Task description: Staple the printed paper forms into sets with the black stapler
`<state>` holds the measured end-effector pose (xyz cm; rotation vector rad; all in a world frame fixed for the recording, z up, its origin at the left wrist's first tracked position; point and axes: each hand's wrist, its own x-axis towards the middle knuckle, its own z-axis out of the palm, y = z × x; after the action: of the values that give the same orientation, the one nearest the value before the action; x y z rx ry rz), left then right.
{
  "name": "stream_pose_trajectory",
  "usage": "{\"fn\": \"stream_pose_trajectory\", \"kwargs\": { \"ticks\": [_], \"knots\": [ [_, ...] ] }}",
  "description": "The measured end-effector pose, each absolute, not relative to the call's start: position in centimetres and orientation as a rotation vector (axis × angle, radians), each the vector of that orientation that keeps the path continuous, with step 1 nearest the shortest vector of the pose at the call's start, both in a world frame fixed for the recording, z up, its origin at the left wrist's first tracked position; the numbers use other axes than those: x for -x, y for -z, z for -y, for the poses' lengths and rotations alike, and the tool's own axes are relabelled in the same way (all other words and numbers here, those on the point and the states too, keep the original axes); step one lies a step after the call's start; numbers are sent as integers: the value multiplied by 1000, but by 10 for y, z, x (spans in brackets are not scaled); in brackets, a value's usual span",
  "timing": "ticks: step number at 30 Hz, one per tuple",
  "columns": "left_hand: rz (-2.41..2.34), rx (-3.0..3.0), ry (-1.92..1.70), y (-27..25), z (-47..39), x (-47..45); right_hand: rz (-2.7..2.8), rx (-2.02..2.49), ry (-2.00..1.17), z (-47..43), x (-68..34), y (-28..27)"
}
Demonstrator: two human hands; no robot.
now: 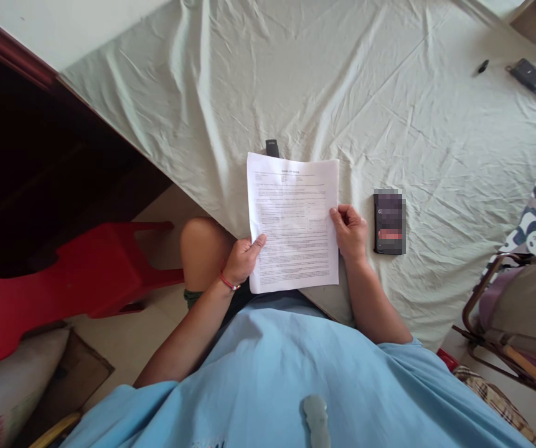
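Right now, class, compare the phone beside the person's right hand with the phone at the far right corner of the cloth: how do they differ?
The near phone lies square to the paper, just beyond the right hand; the far phone lies skewed, well away from both hands. The near phone looks larger in the picture; the far phone looks smaller. The far phone has a bright glare at one end; the near phone does not. Both are dark and lie flat on the cloth.

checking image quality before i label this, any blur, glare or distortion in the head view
Head view: soft even daylight, no harsh shadows; the phone beside the right hand is pixelated; the printed sheet is sharp but its text too small to read; wide-angle bending at the edges; a bright glare spot on the far device.
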<state>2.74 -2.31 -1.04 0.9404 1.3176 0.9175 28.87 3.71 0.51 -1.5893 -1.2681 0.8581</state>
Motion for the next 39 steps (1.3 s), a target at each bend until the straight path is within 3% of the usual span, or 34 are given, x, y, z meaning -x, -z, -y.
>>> {"fn": "stream_pose_trajectory", "kwargs": {
  "ticks": [39],
  "knots": [
    [-1314, -941, -920, 12, 23, -27, 1242, 1552, -879, -38, -289, -1]
  ]
}}
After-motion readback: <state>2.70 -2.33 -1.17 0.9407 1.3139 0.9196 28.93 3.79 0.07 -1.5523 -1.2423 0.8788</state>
